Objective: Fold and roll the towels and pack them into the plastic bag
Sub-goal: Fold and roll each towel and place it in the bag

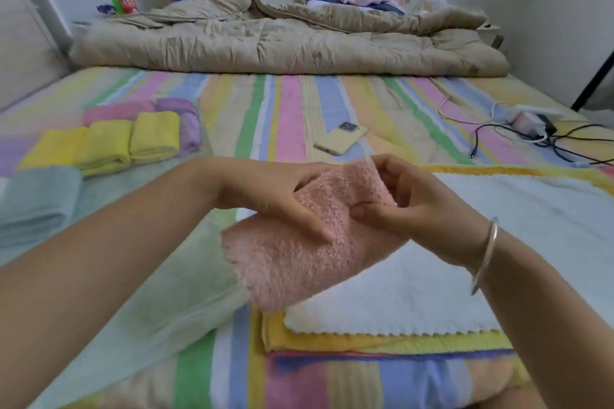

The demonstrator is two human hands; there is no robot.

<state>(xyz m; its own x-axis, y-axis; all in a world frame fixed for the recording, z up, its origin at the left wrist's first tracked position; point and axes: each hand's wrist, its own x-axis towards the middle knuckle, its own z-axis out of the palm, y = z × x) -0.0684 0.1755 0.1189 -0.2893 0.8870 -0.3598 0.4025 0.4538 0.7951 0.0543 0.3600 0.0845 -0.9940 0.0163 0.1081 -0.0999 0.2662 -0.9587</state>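
Clamping a fluffy pink towel, left hand grips its middle, right hand pinches its upper edge.

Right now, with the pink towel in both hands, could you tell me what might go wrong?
The pink towel hangs between the left hand and right hand with its lower end free, so the fold may come out uneven. The phone lies just ahead on the bed; a spread towel could cover it. The rolled yellow towels lie loose and may unroll when lifted.
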